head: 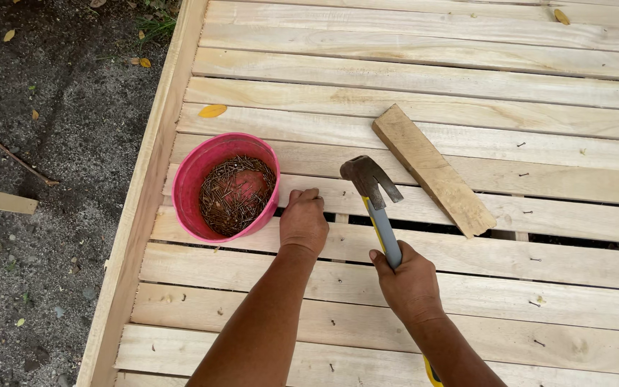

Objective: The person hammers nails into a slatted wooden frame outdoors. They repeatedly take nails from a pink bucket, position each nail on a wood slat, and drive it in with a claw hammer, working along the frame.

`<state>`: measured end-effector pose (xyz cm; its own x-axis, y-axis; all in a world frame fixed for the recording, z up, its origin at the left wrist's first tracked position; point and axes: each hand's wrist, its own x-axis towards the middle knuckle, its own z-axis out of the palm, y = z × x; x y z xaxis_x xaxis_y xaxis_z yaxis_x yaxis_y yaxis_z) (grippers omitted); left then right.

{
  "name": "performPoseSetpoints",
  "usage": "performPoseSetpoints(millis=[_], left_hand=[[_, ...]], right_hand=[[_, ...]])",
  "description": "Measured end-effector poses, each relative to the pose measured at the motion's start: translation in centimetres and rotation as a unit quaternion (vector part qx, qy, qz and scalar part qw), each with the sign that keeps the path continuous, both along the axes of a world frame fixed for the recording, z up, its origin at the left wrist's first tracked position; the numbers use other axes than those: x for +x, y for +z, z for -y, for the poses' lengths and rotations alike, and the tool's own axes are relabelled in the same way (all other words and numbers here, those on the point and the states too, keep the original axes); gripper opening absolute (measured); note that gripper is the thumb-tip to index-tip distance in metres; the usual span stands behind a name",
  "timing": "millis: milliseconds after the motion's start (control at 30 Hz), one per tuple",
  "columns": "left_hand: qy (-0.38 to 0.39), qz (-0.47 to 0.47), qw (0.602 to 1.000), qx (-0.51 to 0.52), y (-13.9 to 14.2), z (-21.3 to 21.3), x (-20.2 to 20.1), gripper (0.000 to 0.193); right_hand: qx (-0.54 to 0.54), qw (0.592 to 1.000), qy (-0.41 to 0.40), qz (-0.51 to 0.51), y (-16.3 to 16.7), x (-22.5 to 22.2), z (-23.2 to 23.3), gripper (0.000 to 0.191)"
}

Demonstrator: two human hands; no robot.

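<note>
My right hand grips the grey and yellow handle of a claw hammer, its dark steel head raised over a pale wooden slat. My left hand rests on that same slat with its fingers curled, just left of the hammer head; whether it pinches a nail I cannot tell. A pink plastic bowl with a heap of thin dark nails stands right beside my left hand.
A short loose wooden block lies diagonally across the slats right of the hammer. The slatted wooden frame fills the view, with several nails showing on its right side. Dark ground with leaves lies beyond the left edge.
</note>
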<state>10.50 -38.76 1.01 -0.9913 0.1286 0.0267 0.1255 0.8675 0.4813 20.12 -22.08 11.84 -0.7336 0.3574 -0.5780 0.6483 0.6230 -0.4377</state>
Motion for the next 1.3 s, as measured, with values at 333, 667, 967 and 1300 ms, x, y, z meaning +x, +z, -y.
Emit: performPoseSetpoints(millis=[333,667,967,1300], left_hand=[[0.043,0.083,0.995,0.020,3.7,-0.3,-2.8,0.019],[0.102,0.277,0.945,-0.142,6.5,12.5,-5.8,0.042],[0.120,0.283,0.947,-0.091,6.7,10.7,-5.1,0.040],[0.264,0.289,0.899,0.199,7.1,12.8,-5.7,0.014]], right_hand=[[0.045,0.997,-0.020,0.061,-2.2,-2.6,0.1,0.039],[0.070,0.994,-0.018,0.083,-2.9,-2.5,-0.2,0.040],[0.076,0.993,-0.021,0.090,-2.7,-2.5,0.0,0.040],[0.083,0.992,-0.021,0.087,-3.0,-2.5,0.0,0.041]])
